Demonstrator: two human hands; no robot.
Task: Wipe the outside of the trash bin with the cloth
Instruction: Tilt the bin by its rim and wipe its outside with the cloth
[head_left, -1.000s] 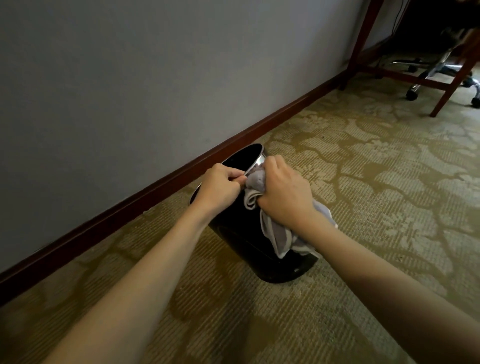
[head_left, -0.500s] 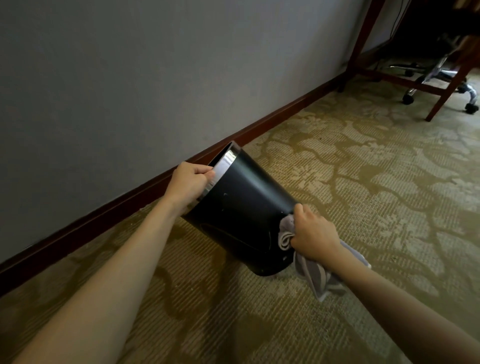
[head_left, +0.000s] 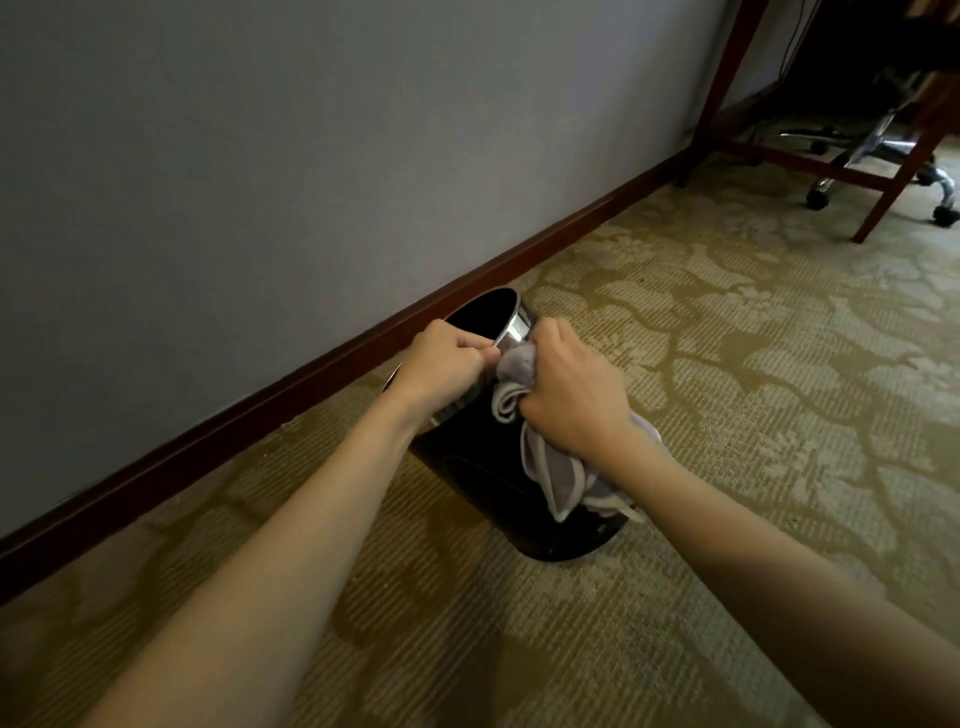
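Wall (head_left: 260, 156) is filling the upper left, grey, plain; a dark red-brown skirting (head_left: 311, 384) is running along its foot, from lower left up toward the upper right

Carpet (head_left: 727, 364) is covering the floor, olive with a pale leaf pattern

Wooden frame legs (head_left: 883, 176) are standing at the upper right corner; a chair base (head_left: 883, 150) with chrome spokes and black casters is sitting among them, well apart from the bin

Bin (head_left: 467, 478) is standing on the carpet near the skirting, black, glossy, round. It is tilting, mouth leaning toward the wall, base toward the camera. A chrome band is circling the rim, partly hidden by both hands

Cloth (head_left: 550, 467) is grey with paler stripes. Its upper part is bunching against the bin's outer wall just below the chrome band; its loose end is hanging down the bin's side, reaching near the base

Right hand (head_left: 576, 395) is gripping the cloth, fingers curled tight round the bunched part, knuckles up, pressing it onto the bin's upper outside

Left hand (head_left: 447, 364) is gripping the bin's rim, fingers curled over the edge, thumb side toward the cloth. The two hands are lying just beside each other; whether they are touching cannot be told

Both bare forearms are reaching in from the bottom edge
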